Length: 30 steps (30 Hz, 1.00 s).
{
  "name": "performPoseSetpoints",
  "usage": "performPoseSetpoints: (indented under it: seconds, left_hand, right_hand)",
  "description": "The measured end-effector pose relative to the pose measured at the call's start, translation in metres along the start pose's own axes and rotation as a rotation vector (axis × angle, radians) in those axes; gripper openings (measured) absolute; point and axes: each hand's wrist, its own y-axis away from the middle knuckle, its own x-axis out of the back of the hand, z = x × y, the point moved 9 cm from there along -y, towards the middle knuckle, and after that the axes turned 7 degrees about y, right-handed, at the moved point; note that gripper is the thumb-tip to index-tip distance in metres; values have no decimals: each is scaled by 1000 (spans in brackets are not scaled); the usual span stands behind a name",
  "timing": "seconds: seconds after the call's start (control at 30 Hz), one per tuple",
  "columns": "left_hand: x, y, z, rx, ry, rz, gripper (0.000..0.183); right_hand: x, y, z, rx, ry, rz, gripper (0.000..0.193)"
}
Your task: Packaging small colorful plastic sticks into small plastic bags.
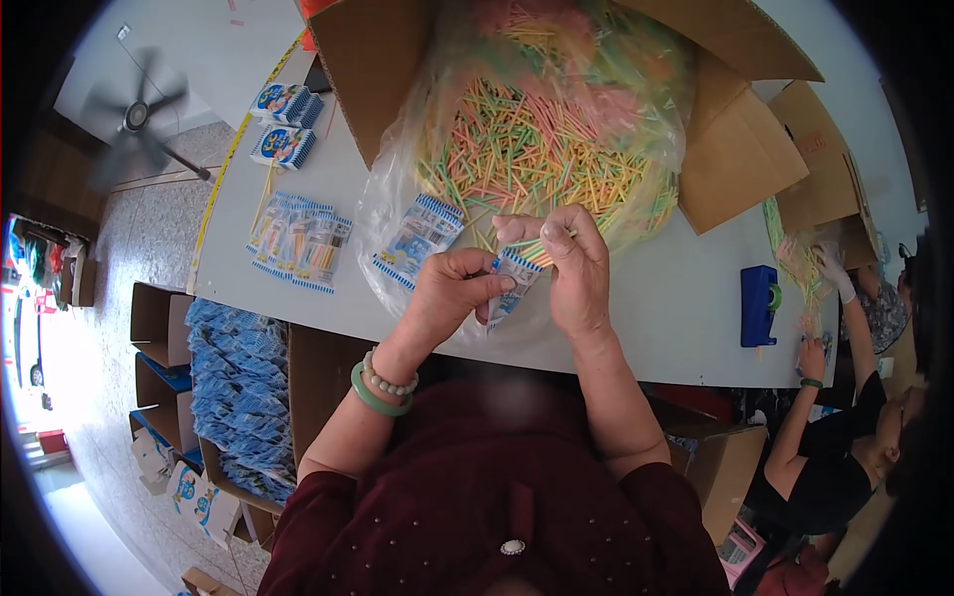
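My left hand [452, 295] pinches a small blue-and-clear plastic packet [519, 269] between thumb and fingers, in front of a big heap of thin sticks. In my right hand [579, 273] are a few pale coloured sticks [535, 253], held between thumb and fingers at the packet's upper end. How far they reach inside cannot be made out. Beside my left hand lie blue-and-clear packets [419, 238], flat on a clear plastic bag [383, 204]. Pink, yellow and green sticks [537, 144] fill that bag, which spills from a cardboard box [373, 74].
Filled packets [300, 241] and blue-white bundles [285, 146] sit on the table's left. Below them a carton holds many blue packets [238, 382]. A blue tape dispenser [758, 306] stands at right, near another person [830, 462] handling sticks. A fan [136, 116] stands far left.
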Motion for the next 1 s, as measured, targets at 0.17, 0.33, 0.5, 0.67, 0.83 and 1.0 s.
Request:
performPoseSetpoints:
  seconds: [0.17,0.33,0.5,0.67,0.83,1.0]
  left_hand:
    - [-2,0,1,-29,20,-11,9]
    - [-1,-1,2,-54,23,-2,9]
    - [-4,1,5,-79,8,-17,11]
    - [-13,-8,14,-303,-122,15,11]
    - [3,-21,17,-333,116,35,17]
    - [-2,-18,11,-169,99,-26,24]
  right_hand:
    - [-1,-2,2,-109,-91,-11,19]
    - [6,0,-2,-64,-121,-25,17]
    - [-3,3,9,-183,-81,-83,15]
    - [-20,4,13,-203,168,-269,11]
    - [4,-7,3,-60,202,-206,18]
    - [21,2,30,-172,595,-195,17]
